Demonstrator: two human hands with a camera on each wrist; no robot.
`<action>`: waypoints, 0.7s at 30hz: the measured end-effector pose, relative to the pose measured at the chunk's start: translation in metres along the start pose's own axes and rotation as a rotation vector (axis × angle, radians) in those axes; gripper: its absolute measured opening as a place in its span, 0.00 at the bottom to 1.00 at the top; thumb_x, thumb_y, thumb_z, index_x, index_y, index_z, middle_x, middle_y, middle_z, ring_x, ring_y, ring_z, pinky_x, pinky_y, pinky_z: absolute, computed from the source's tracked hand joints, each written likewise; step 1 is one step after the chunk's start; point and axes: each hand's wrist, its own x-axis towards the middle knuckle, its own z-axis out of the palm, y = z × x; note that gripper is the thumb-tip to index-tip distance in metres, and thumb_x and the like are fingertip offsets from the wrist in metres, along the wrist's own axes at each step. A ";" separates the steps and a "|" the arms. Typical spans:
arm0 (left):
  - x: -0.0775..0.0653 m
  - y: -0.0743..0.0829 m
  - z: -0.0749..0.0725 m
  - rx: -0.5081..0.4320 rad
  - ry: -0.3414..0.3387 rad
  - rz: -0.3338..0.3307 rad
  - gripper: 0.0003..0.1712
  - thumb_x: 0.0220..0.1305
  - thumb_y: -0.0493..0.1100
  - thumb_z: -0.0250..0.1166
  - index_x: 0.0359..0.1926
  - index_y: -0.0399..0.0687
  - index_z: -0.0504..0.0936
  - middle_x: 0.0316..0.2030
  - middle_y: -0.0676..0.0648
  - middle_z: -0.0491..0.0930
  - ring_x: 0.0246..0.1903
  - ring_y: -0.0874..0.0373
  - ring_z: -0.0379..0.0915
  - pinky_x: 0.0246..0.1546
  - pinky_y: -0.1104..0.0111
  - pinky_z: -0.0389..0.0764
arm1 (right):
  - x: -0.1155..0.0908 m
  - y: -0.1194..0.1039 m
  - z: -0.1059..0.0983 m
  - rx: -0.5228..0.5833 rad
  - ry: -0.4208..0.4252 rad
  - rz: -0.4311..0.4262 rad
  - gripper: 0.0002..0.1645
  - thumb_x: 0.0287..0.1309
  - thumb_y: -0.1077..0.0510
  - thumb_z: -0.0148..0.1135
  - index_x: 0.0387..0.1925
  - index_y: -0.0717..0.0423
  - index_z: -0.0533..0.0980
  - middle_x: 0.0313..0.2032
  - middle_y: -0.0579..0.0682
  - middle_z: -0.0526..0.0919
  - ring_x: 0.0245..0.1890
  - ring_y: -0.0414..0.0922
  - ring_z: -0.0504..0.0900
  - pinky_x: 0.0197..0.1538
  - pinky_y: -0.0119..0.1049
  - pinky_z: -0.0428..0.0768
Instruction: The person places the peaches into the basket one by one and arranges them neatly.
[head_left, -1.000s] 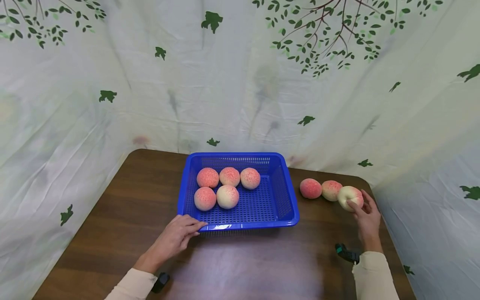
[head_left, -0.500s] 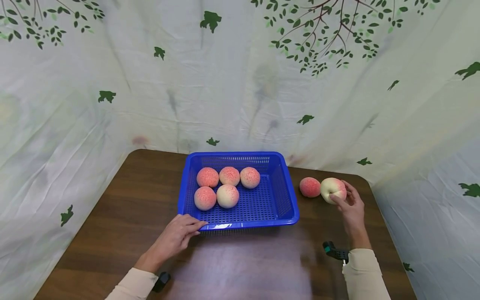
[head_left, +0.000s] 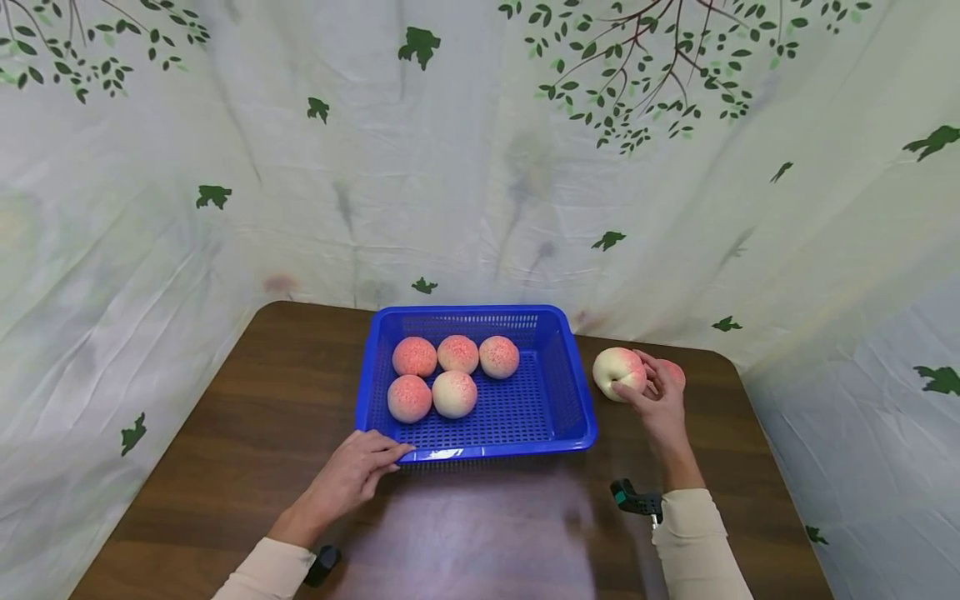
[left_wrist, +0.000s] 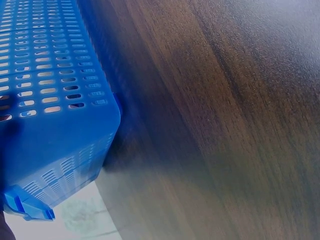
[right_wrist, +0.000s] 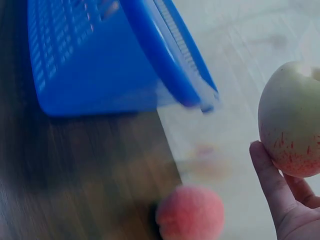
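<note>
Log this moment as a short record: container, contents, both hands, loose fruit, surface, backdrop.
container: blue basket
contents: five peaches, three in the back row, two in front
left hand: grips the basket's near rim toward its left end
right hand: holds a pale peach, right of the basket
loose fruit: at least one, a pinkish peach partly hidden behind the right hand
surface: brown table
backdrop: pale leaf-print cloth

Blue basket [head_left: 510,452]; held peach [head_left: 617,373] cream, red-flushed; basket peaches [head_left: 454,395] pink-red, speckled; worktop [head_left: 262,400] brown woodgrain; backdrop [head_left: 465,183] whitish, shows green leaf print.
</note>
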 end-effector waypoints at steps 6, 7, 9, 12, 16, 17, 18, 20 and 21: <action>0.000 0.001 0.001 0.007 0.015 0.001 0.28 0.74 0.53 0.43 0.42 0.43 0.87 0.35 0.52 0.84 0.33 0.59 0.75 0.36 0.67 0.69 | 0.003 0.003 0.021 0.034 -0.058 -0.052 0.39 0.53 0.72 0.66 0.66 0.62 0.63 0.49 0.46 0.73 0.44 0.37 0.78 0.42 0.25 0.78; 0.000 0.001 0.001 0.009 0.016 0.000 0.28 0.74 0.53 0.43 0.41 0.43 0.87 0.34 0.52 0.84 0.33 0.59 0.75 0.36 0.67 0.69 | 0.003 0.004 0.025 0.033 -0.067 -0.064 0.39 0.52 0.72 0.66 0.66 0.62 0.63 0.49 0.46 0.74 0.44 0.36 0.78 0.42 0.25 0.78; 0.000 0.001 0.001 0.010 0.016 -0.004 0.28 0.74 0.53 0.43 0.41 0.43 0.87 0.34 0.53 0.84 0.33 0.59 0.75 0.36 0.68 0.68 | 0.004 0.005 0.032 0.023 -0.076 -0.092 0.39 0.51 0.73 0.67 0.65 0.64 0.65 0.48 0.46 0.75 0.43 0.37 0.79 0.43 0.26 0.78; -0.001 0.001 0.001 0.011 0.010 -0.007 0.28 0.74 0.53 0.43 0.41 0.42 0.87 0.34 0.52 0.84 0.33 0.59 0.75 0.36 0.68 0.68 | 0.005 0.005 0.041 -0.009 -0.097 -0.109 0.39 0.50 0.72 0.68 0.64 0.64 0.66 0.48 0.49 0.74 0.44 0.38 0.78 0.45 0.25 0.77; -0.001 0.000 0.001 0.018 -0.004 -0.013 0.29 0.74 0.53 0.42 0.42 0.43 0.87 0.35 0.52 0.84 0.33 0.59 0.75 0.36 0.67 0.69 | 0.005 0.003 0.053 -0.019 -0.131 -0.081 0.39 0.52 0.71 0.68 0.66 0.60 0.65 0.50 0.53 0.72 0.47 0.40 0.75 0.48 0.25 0.75; -0.001 0.000 0.001 0.020 -0.007 -0.014 0.29 0.74 0.53 0.42 0.42 0.43 0.87 0.35 0.52 0.84 0.33 0.59 0.75 0.36 0.67 0.69 | 0.005 0.003 0.056 -0.015 -0.141 -0.073 0.39 0.52 0.71 0.68 0.66 0.61 0.64 0.51 0.54 0.72 0.47 0.40 0.75 0.48 0.25 0.75; -0.001 0.000 0.001 0.022 -0.008 -0.013 0.29 0.74 0.53 0.42 0.42 0.43 0.87 0.35 0.52 0.84 0.33 0.59 0.75 0.36 0.67 0.69 | 0.006 0.004 0.059 -0.014 -0.146 -0.067 0.40 0.52 0.71 0.68 0.66 0.61 0.64 0.52 0.55 0.72 0.48 0.41 0.75 0.48 0.25 0.75; -0.001 -0.001 0.001 0.022 -0.007 -0.010 0.29 0.74 0.53 0.42 0.42 0.43 0.87 0.34 0.52 0.84 0.33 0.59 0.75 0.36 0.67 0.69 | 0.007 0.005 0.066 -0.004 -0.156 -0.056 0.40 0.52 0.72 0.67 0.66 0.62 0.64 0.53 0.57 0.72 0.47 0.41 0.75 0.48 0.26 0.75; -0.001 -0.001 0.001 0.021 -0.004 -0.008 0.29 0.75 0.53 0.42 0.41 0.43 0.87 0.34 0.52 0.84 0.33 0.59 0.75 0.36 0.67 0.69 | 0.007 0.006 0.069 0.001 -0.159 -0.048 0.40 0.52 0.72 0.67 0.66 0.62 0.64 0.53 0.58 0.72 0.47 0.41 0.76 0.47 0.26 0.76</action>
